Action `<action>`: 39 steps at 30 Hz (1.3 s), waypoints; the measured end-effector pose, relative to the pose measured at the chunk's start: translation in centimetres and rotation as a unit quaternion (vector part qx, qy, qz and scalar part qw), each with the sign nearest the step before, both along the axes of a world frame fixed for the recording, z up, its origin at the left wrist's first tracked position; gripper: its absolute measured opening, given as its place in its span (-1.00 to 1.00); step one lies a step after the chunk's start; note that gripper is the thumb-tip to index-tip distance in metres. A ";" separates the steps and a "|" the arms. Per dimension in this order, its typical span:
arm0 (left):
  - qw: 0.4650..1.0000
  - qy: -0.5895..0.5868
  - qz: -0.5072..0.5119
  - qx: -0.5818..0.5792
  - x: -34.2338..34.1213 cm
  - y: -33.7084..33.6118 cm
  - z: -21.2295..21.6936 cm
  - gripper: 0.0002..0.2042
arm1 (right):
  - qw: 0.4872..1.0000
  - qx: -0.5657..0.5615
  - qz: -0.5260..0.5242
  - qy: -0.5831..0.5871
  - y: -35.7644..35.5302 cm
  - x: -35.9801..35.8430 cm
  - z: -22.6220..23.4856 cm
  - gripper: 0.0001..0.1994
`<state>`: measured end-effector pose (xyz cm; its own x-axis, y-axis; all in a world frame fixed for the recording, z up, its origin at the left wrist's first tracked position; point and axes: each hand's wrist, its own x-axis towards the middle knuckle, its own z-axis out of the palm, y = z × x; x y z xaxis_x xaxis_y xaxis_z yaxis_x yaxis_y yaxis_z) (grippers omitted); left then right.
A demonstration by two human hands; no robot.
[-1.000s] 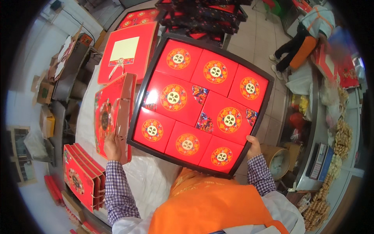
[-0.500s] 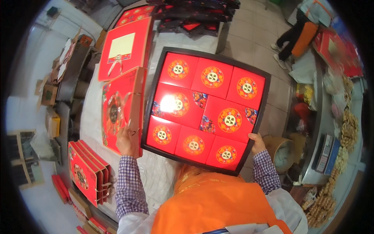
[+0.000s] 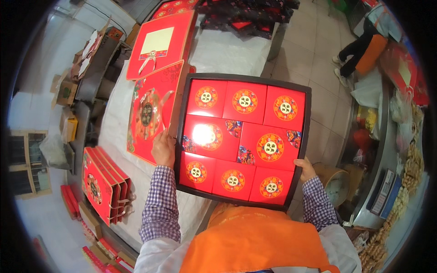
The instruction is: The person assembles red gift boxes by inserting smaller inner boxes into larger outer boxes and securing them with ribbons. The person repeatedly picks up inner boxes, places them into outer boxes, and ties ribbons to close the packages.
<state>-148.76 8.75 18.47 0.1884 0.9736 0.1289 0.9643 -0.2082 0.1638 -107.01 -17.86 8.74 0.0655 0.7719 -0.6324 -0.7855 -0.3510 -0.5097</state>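
Head view shows the right hand (image 3: 305, 169) gripping the tray (image 3: 246, 79), filled with eight boxes (image 3: 270, 148), uncovered and outside the bag (image 3: 147, 105), over the table's (image 3: 223, 52) right edge, left hand (image 3: 164, 148) at the bag, grip unclear.

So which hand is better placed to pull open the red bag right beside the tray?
Probably the left hand: it's right at the edge of the bag. The right hand grips the other side of the tray and would have to reach across.
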 end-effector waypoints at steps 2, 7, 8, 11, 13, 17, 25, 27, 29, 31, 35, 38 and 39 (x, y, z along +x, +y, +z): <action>1.000 -0.016 -0.020 0.006 0.6 -0.9 0.0 -0.72 | 1.000 0.008 0.013 -0.003 0.2 0.5 0.6 -0.31; 0.999 -0.018 -0.045 -0.003 -0.1 -4.0 0.3 -0.72 | 0.999 -0.021 0.032 -0.007 0.5 1.1 1.8 -0.25; 0.999 -0.019 -0.048 0.000 -0.2 -4.5 0.8 -0.71 | 0.999 -0.028 0.040 -0.002 0.7 1.2 2.0 -0.24; 0.998 0.006 -0.061 -0.007 -1.3 -5.6 0.9 -0.70 | 0.998 -0.049 0.040 -0.008 1.2 0.7 3.7 -0.23; 0.998 0.009 -0.055 -0.018 -1.2 -5.9 0.8 -0.69 | 0.998 -0.052 0.041 -0.017 1.2 0.8 4.1 -0.22; 0.995 0.038 -0.081 -0.047 -0.8 -5.5 1.4 -0.67 | 0.997 -0.036 0.045 -0.047 1.7 0.5 5.1 -0.13; 0.991 0.077 -0.104 -0.029 -1.0 -5.9 -0.8 -0.67 | 0.997 -0.013 0.042 -0.058 1.5 0.6 5.2 -0.10; 0.989 0.089 -0.115 -0.028 -1.0 -6.0 -1.3 -0.67 | 0.998 -0.021 0.028 -0.049 1.6 0.5 5.1 -0.10; 0.985 0.117 -0.121 -0.041 -0.1 -6.1 -1.2 -0.68 | 0.997 -0.043 0.033 -0.054 1.7 0.4 5.0 -0.10; 0.982 0.134 -0.118 -0.063 0.7 -6.1 -1.0 -0.67 | 0.997 -0.047 0.029 -0.056 1.6 0.2 4.9 -0.09; 0.981 0.132 -0.116 -0.085 0.9 -5.9 -1.3 -0.66 | 0.998 -0.033 0.039 -0.043 1.5 0.2 5.2 -0.04; 0.982 0.121 -0.116 -0.082 0.0 -6.1 -2.0 -0.66 | 0.997 -0.034 0.052 -0.055 2.1 0.5 6.1 -0.01; 0.983 0.109 -0.126 -0.073 -0.4 -6.3 -2.0 -0.66 | 0.996 -0.035 0.054 -0.064 2.2 0.5 6.0 -0.01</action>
<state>-149.20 2.45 16.45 0.4330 0.8979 -0.0788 0.9009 -0.4340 0.0053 -106.55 -15.70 14.77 0.0676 0.7338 -0.6760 -0.6721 -0.4673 -0.5744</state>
